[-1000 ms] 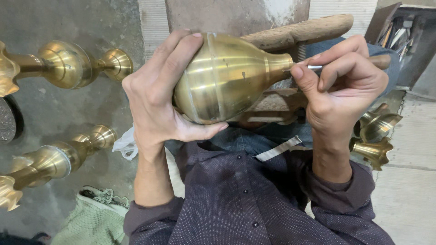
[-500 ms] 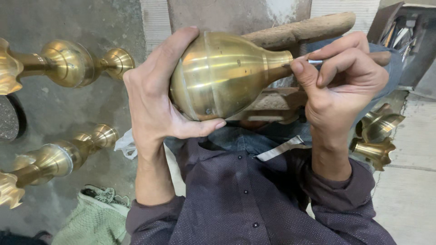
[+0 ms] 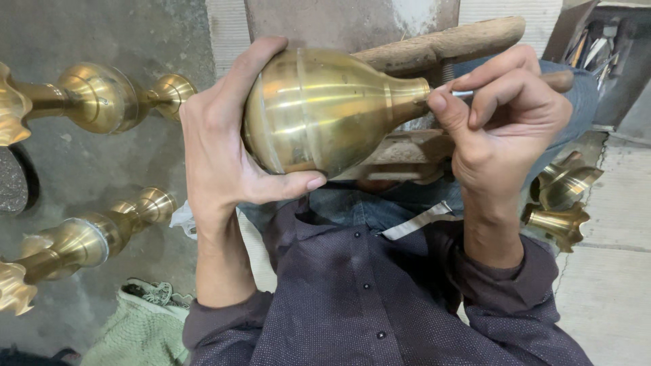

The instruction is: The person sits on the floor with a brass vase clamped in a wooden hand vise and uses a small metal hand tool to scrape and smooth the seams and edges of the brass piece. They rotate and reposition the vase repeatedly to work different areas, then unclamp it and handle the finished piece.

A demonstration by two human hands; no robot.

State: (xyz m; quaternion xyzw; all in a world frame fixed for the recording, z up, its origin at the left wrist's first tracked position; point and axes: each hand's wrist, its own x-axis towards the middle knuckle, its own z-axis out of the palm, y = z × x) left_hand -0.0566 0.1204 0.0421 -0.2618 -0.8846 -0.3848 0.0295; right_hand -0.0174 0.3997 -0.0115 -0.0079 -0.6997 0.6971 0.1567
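A brass vase-shaped piece [image 3: 325, 108] lies on its side in front of me, wide end left, narrow neck right. My left hand [image 3: 224, 146] cups its wide end, thumb under the belly and fingers over the top. My right hand [image 3: 505, 118] pinches a thin metal tool with a wooden handle [image 3: 559, 80], whose tip meets the neck's opening. The piece rests against a wooden block [image 3: 407, 152] beneath it.
Two finished brass stands [image 3: 102, 95] [image 3: 81, 240] lie on the grey floor at left. Smaller flared brass parts [image 3: 563, 203] sit at right. A long wooden beam [image 3: 441, 44] runs behind the piece. A green cloth [image 3: 142, 325] lies at lower left; tools fill a box [image 3: 597, 47] at upper right.
The brass piece has shifted slightly left and my left hand's grip has moved with it. The right hand stays at the neck with the tool.
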